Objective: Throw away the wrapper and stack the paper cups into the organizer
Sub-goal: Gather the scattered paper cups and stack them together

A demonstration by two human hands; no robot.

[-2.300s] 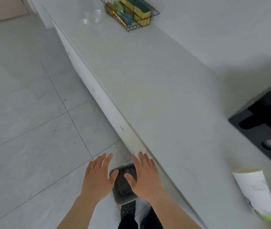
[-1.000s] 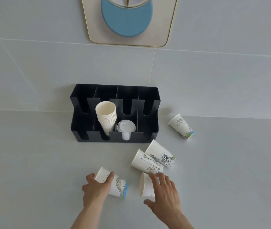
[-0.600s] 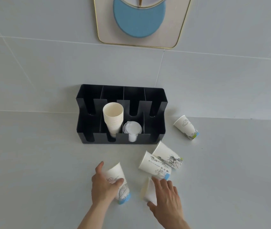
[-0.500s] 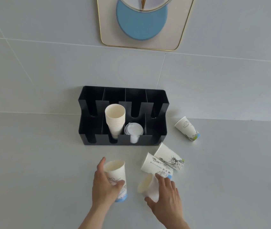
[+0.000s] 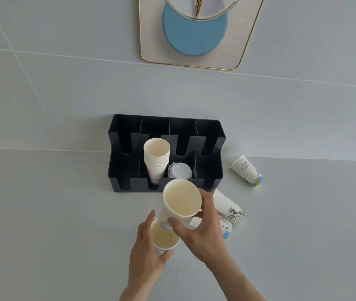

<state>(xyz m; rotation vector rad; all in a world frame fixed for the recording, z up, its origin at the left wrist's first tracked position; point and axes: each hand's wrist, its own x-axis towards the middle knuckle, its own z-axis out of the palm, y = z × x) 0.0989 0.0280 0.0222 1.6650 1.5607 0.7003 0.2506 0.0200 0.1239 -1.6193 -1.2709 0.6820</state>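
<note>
Head view: our right hand [image 5: 198, 232] grips one cup [image 5: 180, 199] just above the cup [image 5: 164, 237] our left hand [image 5: 145, 255] holds.

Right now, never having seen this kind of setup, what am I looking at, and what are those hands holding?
There is no machine here: a person wears a camera on the head, looking down at their own bare hands. The left hand holds one paper cup and the right hand holds a second cup just above it. On the grey counter stands a black organizer with a stack of cups and some lids in it. More cups lie on their sides to the right, one apart.
</note>
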